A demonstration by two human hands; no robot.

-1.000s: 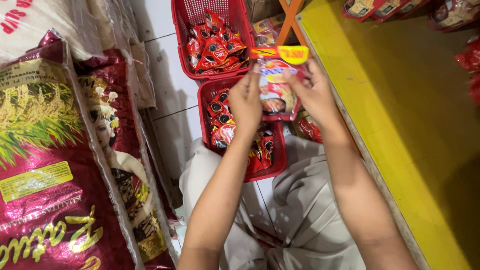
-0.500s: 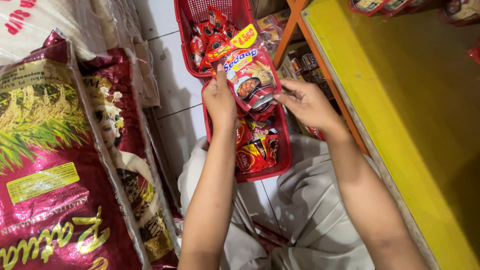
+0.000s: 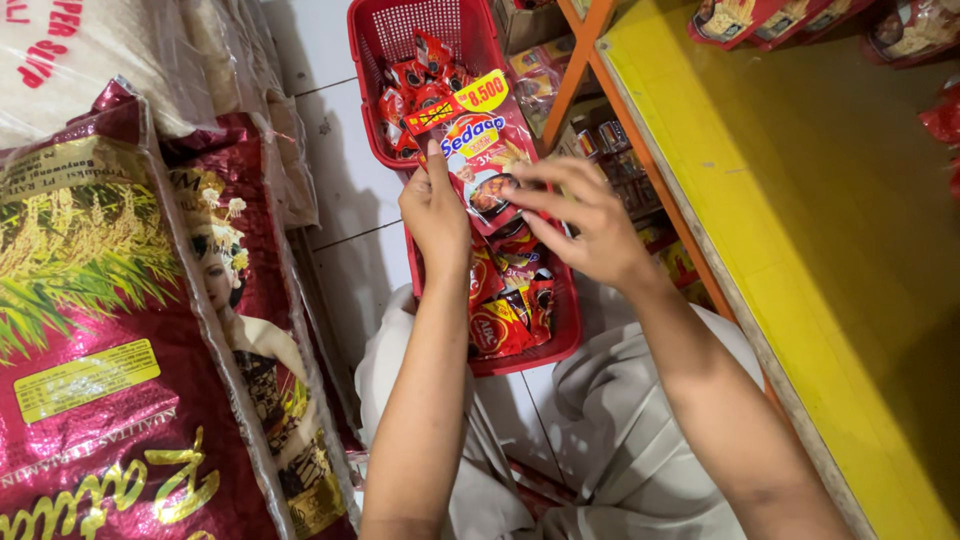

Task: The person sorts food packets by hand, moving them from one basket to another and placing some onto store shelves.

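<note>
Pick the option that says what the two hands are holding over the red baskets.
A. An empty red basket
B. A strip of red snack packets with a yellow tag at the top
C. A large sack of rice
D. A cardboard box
B: the left hand and right hand both grip a strip of red packets, above a red basket of similar packets.

A single head-worn camera looks steeply down, close above a red basket (image 3: 400,40) on the floor. The person's lap lies just below it.
</note>
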